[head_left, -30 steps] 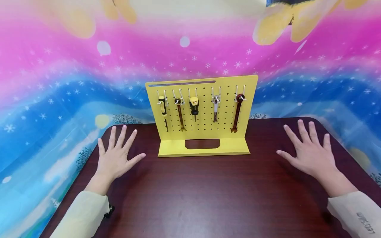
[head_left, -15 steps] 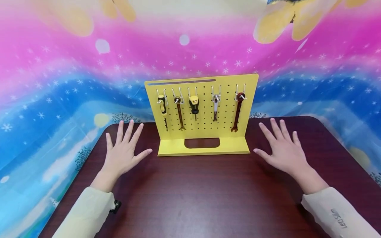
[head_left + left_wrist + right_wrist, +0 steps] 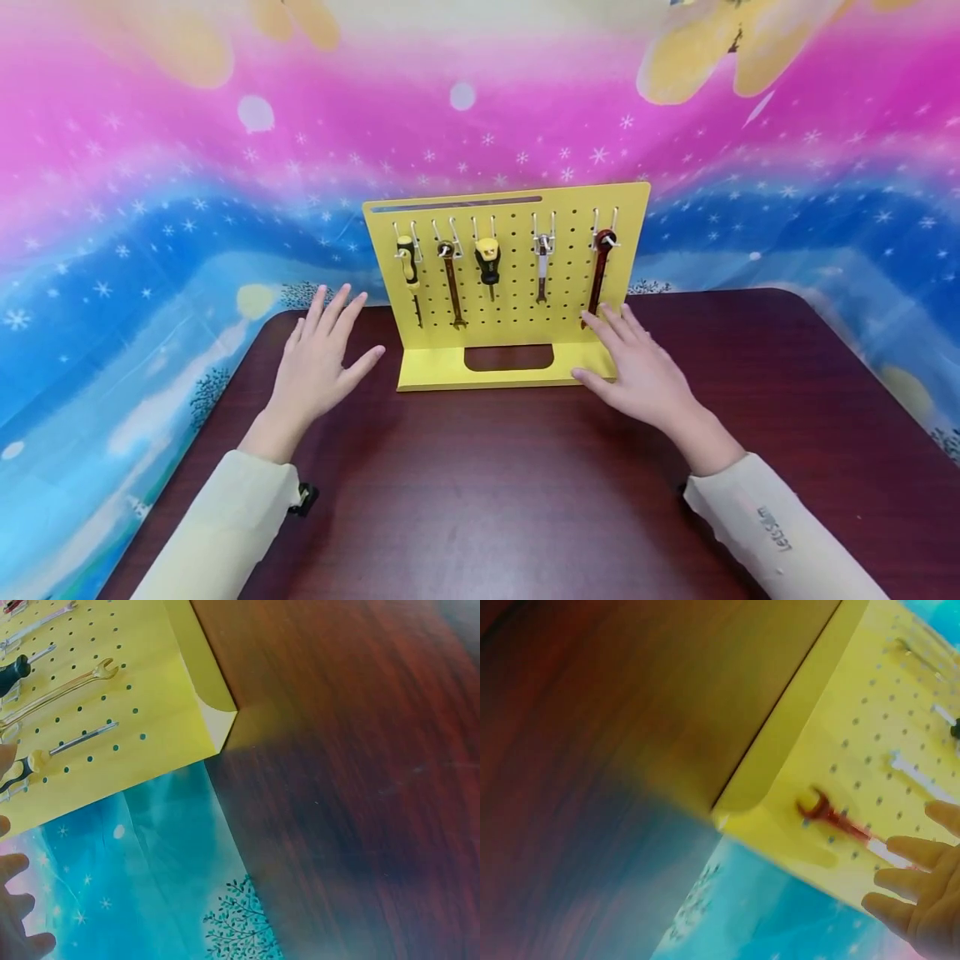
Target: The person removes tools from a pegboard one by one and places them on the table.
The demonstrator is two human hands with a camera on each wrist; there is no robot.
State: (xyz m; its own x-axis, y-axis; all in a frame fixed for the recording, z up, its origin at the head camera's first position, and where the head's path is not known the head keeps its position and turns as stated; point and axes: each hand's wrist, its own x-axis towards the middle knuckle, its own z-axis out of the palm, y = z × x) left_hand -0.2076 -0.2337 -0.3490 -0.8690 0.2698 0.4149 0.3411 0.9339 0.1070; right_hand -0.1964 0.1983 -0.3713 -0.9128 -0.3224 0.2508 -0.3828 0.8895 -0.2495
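Observation:
A yellow pegboard stand [image 3: 525, 325] holds a row of hanging tools. From left to right hang a long screwdriver [image 3: 407, 262], a wrench [image 3: 453, 287], a stubby screwdriver [image 3: 488, 260], a small silver wrench [image 3: 542, 271] and a dark red wrench [image 3: 600, 275]. My right hand [image 3: 645, 375], fingers spread, is in front of the board's lower right, nearest the red wrench, whose lower end it partly covers in the head view. In the right wrist view the red wrench [image 3: 847, 825] shows beyond the fingers. Left of the board, my left hand [image 3: 315, 367] is held with fingers extended, holding nothing.
The stand rests toward the back of a dark reddish-brown table [image 3: 480, 483]. White hooks [image 3: 605, 218] stick out from the board. Behind and around the table hangs a pink and blue cloth [image 3: 337, 150] with snowflakes.
My right hand has moved left from the table's right side to the board's right side. My left hand has shifted slightly right and forward. The tools still hang in place.

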